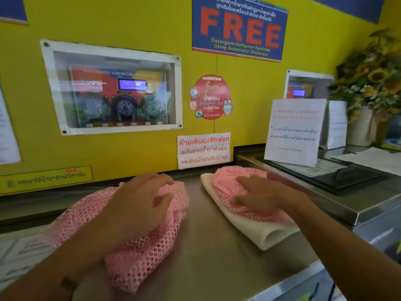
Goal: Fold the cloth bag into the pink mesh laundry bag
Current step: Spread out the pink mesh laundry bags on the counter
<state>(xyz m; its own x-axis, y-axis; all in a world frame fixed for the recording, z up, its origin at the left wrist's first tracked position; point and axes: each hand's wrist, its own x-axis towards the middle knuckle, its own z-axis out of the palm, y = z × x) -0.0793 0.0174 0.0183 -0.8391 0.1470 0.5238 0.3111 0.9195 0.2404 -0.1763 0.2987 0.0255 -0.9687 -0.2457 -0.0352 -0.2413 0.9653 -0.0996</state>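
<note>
A pink mesh laundry bag lies crumpled on the steel counter at the left. My left hand rests on its upper part, fingers curled into the mesh. To the right lies a folded cream cloth bag, its rolled end pointing toward me. A second piece of pink mesh is draped over the cloth bag's far half. My right hand presses flat on that mesh, fingers spread. I cannot tell whether the two pink pieces are joined.
The steel counter runs along a yellow wall with posters. A raised steel machine top stands at the right with a black panel, a paper notice and a vase of sunflowers.
</note>
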